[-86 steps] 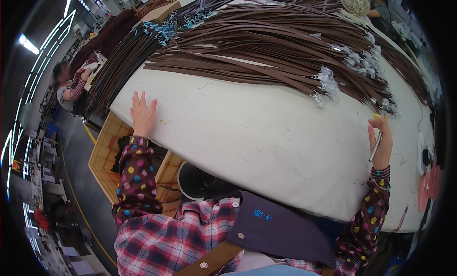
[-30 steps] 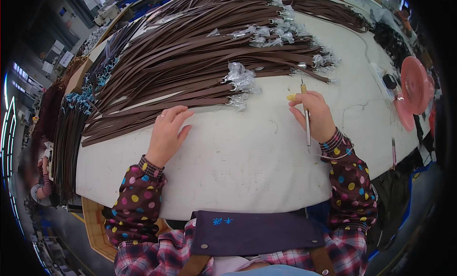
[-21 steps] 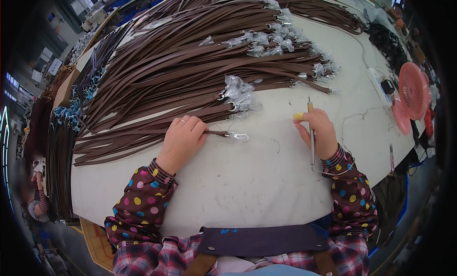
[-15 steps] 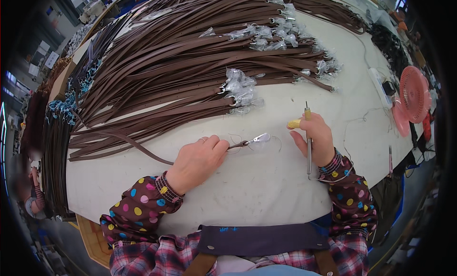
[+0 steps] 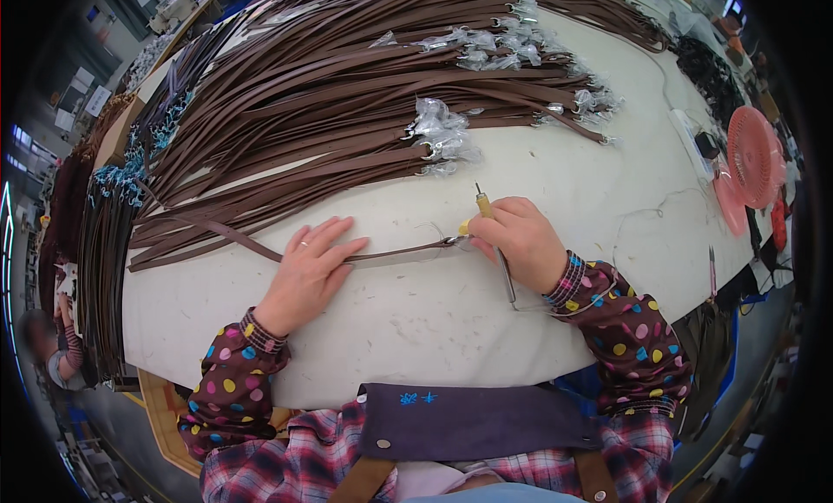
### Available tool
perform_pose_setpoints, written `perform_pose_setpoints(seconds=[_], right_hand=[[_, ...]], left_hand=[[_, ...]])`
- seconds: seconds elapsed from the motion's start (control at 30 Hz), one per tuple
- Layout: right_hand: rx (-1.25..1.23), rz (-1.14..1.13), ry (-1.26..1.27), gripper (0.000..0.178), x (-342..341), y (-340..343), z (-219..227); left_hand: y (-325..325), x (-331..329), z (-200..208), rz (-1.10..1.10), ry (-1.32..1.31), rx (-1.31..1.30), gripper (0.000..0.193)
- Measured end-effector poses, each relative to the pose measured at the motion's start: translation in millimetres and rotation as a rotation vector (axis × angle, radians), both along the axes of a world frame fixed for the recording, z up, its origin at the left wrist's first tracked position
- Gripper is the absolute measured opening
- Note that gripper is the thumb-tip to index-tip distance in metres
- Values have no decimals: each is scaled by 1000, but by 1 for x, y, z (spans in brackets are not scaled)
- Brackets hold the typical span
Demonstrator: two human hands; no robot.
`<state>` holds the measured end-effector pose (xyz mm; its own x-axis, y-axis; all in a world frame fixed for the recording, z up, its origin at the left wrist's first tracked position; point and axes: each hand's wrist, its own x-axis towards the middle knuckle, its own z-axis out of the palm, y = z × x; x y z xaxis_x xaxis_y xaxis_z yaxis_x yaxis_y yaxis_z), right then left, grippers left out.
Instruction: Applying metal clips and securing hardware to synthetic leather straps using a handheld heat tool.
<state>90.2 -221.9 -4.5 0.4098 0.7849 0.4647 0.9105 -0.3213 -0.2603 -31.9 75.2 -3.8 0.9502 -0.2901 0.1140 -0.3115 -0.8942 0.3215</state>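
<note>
One brown strap [image 5: 395, 254] lies flat across the white table [image 5: 451, 321] in front of me. My left hand [image 5: 308, 273] rests flat on it with fingers spread, pressing it down. My right hand [image 5: 518, 238] grips a thin tool with a yellow handle [image 5: 482, 206], its long metal shaft [image 5: 506, 277] running back under my palm. The fingers of that hand sit at the strap's metal clasp end [image 5: 453, 240].
A large pile of brown straps [image 5: 330, 95] with plastic-wrapped clasps [image 5: 438, 138] covers the far half of the table. A pink fan [image 5: 753, 160] and cables lie at the right edge. More straps hang off the left edge. A person [image 5: 52, 347] sits at far left.
My left hand pulled one strap out of the pile toward me and now lies flat on it. My right hand moved left to the strap's clasp end, still gripping the tool.
</note>
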Motion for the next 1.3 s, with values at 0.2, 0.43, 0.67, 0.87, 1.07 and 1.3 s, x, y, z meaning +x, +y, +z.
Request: perform_pose_setpoints(seconds=[0.2, 0.43, 0.67, 0.87, 1.07, 1.3], right_hand=[[-21, -2, -23, 24, -4, -5, 3], [-38, 15, -27, 24, -13, -6, 6], [-43, 13, -29, 27, -14, -14, 5], [43, -20, -11, 26, -13, -18, 6], [40, -17, 46, 26, -10, -16, 4], [32, 33, 32, 25, -10, -19, 2]], left_hand=[[109, -107, -24, 542, 62, 83, 47], [167, -136, -32, 1069, 25, 302, 45], [44, 4, 13, 275, -332, -26, 31], [-6, 77, -6, 149, -412, 110, 36], [-8, 97, -12, 79, -399, 67, 34], [4, 62, -4, -49, -246, -214, 24]])
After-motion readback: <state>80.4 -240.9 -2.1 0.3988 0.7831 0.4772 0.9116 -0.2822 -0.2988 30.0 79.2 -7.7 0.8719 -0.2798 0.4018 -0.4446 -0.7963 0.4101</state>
